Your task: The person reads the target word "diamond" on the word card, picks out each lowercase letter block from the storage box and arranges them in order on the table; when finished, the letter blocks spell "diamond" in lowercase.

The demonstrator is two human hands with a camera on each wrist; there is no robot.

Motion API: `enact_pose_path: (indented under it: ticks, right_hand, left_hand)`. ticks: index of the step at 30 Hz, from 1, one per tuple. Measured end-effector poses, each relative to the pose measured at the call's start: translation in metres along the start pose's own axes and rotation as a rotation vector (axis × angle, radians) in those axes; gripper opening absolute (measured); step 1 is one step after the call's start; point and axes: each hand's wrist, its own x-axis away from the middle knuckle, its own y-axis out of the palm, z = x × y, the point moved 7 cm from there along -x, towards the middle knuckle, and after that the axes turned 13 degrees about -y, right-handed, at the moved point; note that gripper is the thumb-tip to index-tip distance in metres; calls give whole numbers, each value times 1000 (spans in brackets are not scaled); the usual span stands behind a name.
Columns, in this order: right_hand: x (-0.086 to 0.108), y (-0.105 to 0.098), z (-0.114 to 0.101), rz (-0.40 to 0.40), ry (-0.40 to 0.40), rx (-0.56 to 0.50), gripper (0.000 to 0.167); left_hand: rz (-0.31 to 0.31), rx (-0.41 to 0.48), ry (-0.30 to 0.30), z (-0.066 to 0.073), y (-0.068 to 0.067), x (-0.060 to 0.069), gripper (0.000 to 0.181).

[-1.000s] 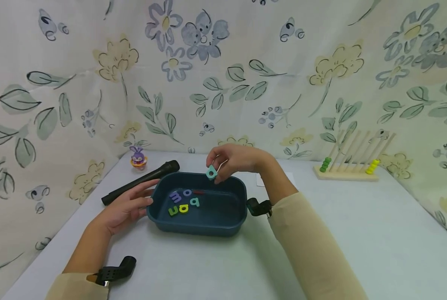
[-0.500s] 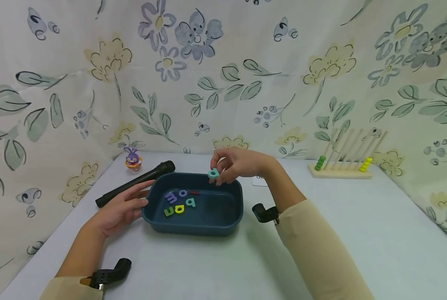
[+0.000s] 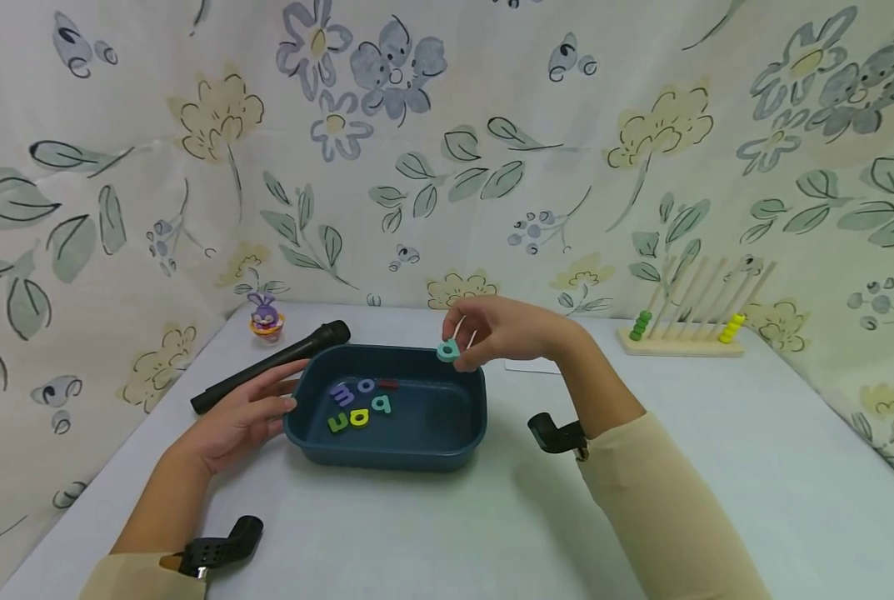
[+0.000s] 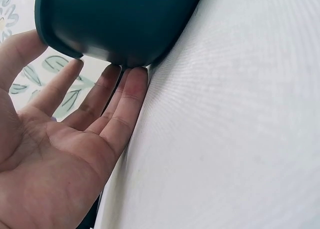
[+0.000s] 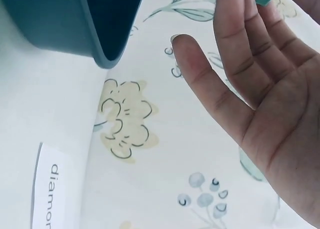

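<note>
A dark blue-green plastic basin (image 3: 387, 461) stands on the white table in the head view. My left hand (image 3: 240, 421) rests at its left end, fingers extended; in the left wrist view the fingertips (image 4: 136, 76) touch the basin wall (image 4: 115, 29). Above the back right rim, my right hand (image 3: 510, 329) pinches a teal toy letter (image 3: 442, 352) between thumb and fingers; only its edge shows in the right wrist view. Inside the basin's left half lie a purple m (image 3: 342, 395), a purple o (image 3: 360, 386), a teal letter (image 3: 382, 405), a yellow letter and a green letter (image 3: 337, 423).
A thin red piece (image 3: 389, 384) also lies in the basin. Behind my left hand is a black microphone (image 3: 274, 367), near a purple rabbit figure (image 3: 265, 318). A printed word card (image 5: 49, 189) lies right of the basin. Farther right stands a wooden bead rack (image 3: 682, 346).
My right hand has moved to the right along the basin's back rim with the teal letter. The left hand stays at the basin's end. The head view has shifted slightly.
</note>
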Motion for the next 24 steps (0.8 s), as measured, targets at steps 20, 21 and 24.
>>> enact_pose_path:
  ticks: [20, 21, 24]
  right_hand:
    - [37, -4, 29, 95, 62, -59, 31]
    - [39, -4, 32, 101, 72, -52, 31]
    - [45, -2, 40, 120, 93, -28, 30]
  left_hand:
    - [6, -12, 1, 3, 2, 2, 66]
    - [8, -15, 0, 3, 2, 2, 66]
    - [17, -23, 0, 3, 1, 3, 67]
